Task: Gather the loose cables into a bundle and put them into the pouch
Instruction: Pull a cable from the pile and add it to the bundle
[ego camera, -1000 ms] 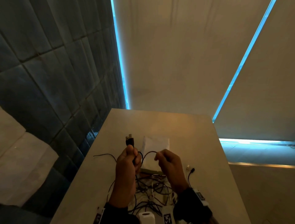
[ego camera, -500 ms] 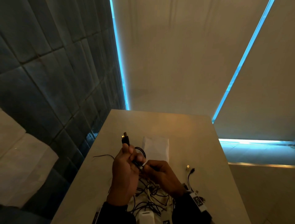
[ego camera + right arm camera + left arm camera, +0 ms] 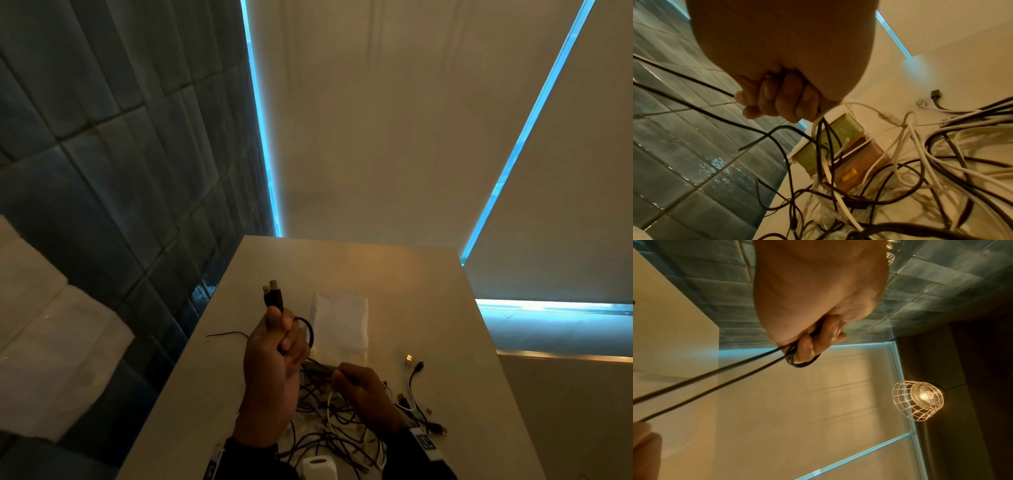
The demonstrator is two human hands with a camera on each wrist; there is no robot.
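Both hands, left hand (image 3: 274,370) and right hand (image 3: 366,390), fists around black cable (image 3: 310,330), pouch (image 3: 339,325) just beyond.

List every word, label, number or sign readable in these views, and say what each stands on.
None can be read.
Square black-and-white code tag on the right wrist band: a pattern, no legible characters.
Tag on the left wrist band: too blurred.
Green and brown packets under the cables: any print is too blurred.

Head view looks down over the table (image 3: 342,267); both wrist views look up, close, sharing cables (image 3: 920,146).
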